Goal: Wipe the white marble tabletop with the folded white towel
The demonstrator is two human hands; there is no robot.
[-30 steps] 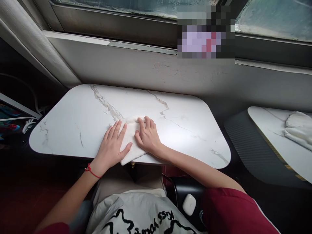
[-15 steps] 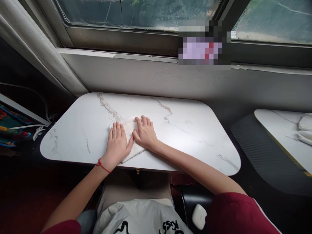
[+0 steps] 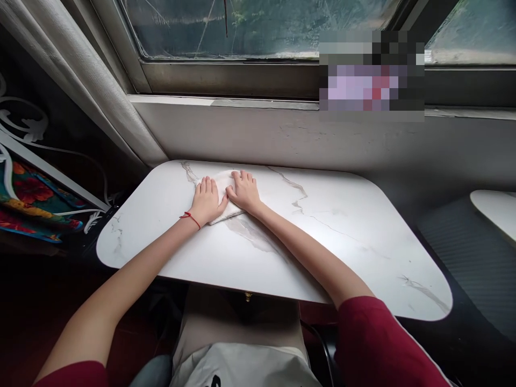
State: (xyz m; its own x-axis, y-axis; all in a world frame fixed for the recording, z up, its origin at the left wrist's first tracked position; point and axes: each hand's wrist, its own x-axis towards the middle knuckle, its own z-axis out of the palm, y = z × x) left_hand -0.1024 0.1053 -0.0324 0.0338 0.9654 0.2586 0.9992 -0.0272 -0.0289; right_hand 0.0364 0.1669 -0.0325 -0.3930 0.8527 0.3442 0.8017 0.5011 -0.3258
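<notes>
A folded white cloth (image 3: 230,211) lies on the white marble-patterned tabletop (image 3: 342,258), towards its far side. My left hand (image 3: 206,201) rests flat on the cloth's left part, fingers together and stretched forward, thumb out to the right. On the right part of the cloth lies my right hand (image 3: 245,192), palm down, its fingers slightly bent and spread. The two thumbs come close to each other over the cloth. A thin red cord bracelet (image 3: 191,219) circles my left wrist.
Behind the table stand a grey wall (image 3: 242,131) and a window (image 3: 258,32). A pale curtain (image 3: 100,80) hangs at the left, above a white metal frame (image 3: 52,166) with colourful fabric. Another white tabletop (image 3: 497,212) stands at the right.
Both hands have slid forward with the cloth, towards the wall side of the table. The view has shifted, so the table appears further right.
</notes>
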